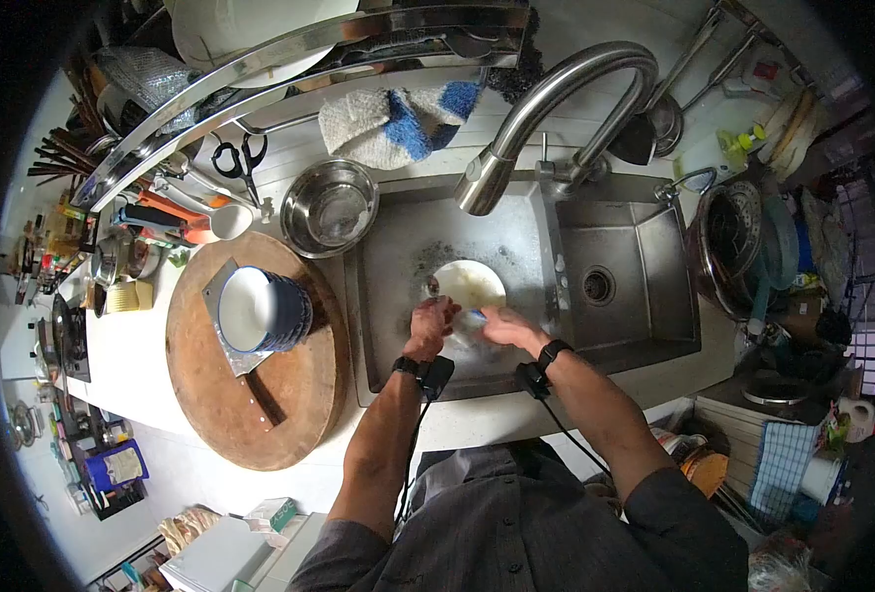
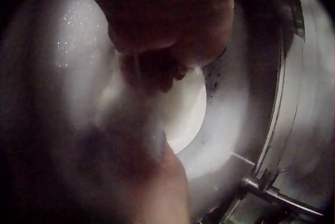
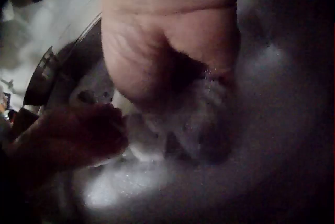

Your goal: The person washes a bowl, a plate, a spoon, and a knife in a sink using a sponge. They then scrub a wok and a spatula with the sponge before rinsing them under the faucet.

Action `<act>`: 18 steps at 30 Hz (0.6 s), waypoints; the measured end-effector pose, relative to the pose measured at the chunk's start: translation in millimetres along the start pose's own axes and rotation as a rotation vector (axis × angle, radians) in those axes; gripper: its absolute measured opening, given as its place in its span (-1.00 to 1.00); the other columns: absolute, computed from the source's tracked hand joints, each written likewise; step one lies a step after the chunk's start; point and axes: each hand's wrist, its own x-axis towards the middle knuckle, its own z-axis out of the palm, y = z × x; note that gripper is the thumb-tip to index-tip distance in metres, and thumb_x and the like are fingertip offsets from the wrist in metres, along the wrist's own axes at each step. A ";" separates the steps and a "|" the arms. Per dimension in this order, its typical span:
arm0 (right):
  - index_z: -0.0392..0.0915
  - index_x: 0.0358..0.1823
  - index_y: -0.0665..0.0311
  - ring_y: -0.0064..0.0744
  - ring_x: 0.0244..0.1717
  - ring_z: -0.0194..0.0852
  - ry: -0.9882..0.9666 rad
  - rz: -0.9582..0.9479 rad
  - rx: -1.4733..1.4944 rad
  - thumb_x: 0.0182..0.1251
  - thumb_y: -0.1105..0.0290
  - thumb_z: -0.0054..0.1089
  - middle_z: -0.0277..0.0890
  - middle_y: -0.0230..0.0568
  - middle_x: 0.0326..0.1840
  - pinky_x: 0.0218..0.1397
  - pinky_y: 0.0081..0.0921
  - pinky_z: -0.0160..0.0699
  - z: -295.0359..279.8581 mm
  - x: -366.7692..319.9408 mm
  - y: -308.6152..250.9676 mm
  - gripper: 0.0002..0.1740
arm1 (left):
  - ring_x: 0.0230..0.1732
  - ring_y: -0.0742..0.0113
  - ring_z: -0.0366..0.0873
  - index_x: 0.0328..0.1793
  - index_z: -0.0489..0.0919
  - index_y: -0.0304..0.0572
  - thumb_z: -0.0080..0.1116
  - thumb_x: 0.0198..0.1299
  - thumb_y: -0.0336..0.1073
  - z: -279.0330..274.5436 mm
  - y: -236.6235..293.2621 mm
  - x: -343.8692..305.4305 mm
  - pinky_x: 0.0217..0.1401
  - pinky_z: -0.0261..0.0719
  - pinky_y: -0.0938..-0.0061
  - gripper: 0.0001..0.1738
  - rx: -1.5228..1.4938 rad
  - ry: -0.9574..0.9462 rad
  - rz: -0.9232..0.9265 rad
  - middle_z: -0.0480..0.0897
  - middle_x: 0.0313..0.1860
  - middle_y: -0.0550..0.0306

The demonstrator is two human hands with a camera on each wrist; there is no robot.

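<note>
Over the left basin of the sink (image 1: 388, 345), both hands work close together above a white bowl (image 1: 479, 279). My left hand (image 1: 433, 326) has its fingers curled round a spoon, whose small shiny round end (image 1: 431, 286) sticks out past the fingers. My right hand (image 1: 511, 328) grips a wet, pale cloth (image 3: 201, 124) with a bit of blue showing, just right of the left hand. In the left wrist view the white bowl (image 2: 186, 111) lies behind the fingers, partly hidden by them. Suds surround it on the basin floor.
A curved faucet (image 1: 487, 178) hangs over the basin. Left of the sink are a steel bowl (image 1: 330, 208) and a round chopping board (image 1: 200, 365) with a cleaver (image 1: 245, 370) under stacked blue-rimmed bowls (image 1: 260, 311). A white-and-blue towel (image 1: 388, 126) hangs behind.
</note>
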 end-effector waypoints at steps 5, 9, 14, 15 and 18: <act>0.29 0.51 0.36 0.15 0.42 0.41 0.212 0.143 -0.255 0.41 0.41 -0.03 0.44 0.22 0.40 0.38 -0.06 0.50 -8.8 -2.7 -6.9 -0.38 | -0.36 0.32 0.62 0.01 0.58 -0.28 0.12 0.43 -0.34 -27.9 0.0 0.4 -0.38 0.59 0.41 -0.83 -0.134 -0.107 0.094 0.67 -0.33 0.08; 0.29 0.48 0.47 0.23 0.34 0.48 0.468 0.246 -0.396 0.52 0.40 -0.06 0.41 0.27 0.41 0.33 0.00 0.55 -3.5 -0.2 -11.6 -0.45 | -0.41 0.25 0.62 0.02 0.55 -0.36 0.11 0.40 -0.43 -32.0 -10.3 3.4 -0.39 0.62 0.40 -0.84 -0.186 -0.101 0.049 0.67 -0.32 0.00; 0.49 0.35 0.37 0.16 0.23 0.60 0.210 0.180 -0.272 0.43 0.37 0.08 0.57 0.21 0.26 0.30 -0.06 0.58 -6.8 10.1 -14.3 -0.50 | -0.44 0.20 0.63 0.05 0.52 -0.44 0.12 0.35 -0.49 -24.5 -26.1 -2.1 -0.40 0.66 0.29 -0.80 -0.277 -0.184 -0.058 0.67 -0.31 -0.07; 0.54 0.32 0.34 0.14 0.23 0.60 0.218 0.075 -0.085 0.38 0.34 0.13 0.61 0.19 0.22 0.30 -0.10 0.58 -7.1 14.3 -13.6 -0.51 | -0.44 0.20 0.63 0.05 0.52 -0.44 0.12 0.35 -0.49 -23.5 -27.5 -1.4 -0.40 0.66 0.29 -0.80 -0.280 -0.187 -0.056 0.67 -0.31 -0.07; 0.52 0.30 0.33 0.15 0.25 0.57 0.205 -0.022 0.075 0.30 0.20 0.25 0.59 0.19 0.24 0.34 -0.14 0.53 -20.8 -5.0 -41.9 -0.42 | -0.46 0.24 0.61 0.01 0.55 -0.42 0.14 0.34 -0.47 -21.1 -32.5 0.4 -0.43 0.61 0.36 -0.82 -0.140 -0.231 -0.008 0.68 -0.32 -0.04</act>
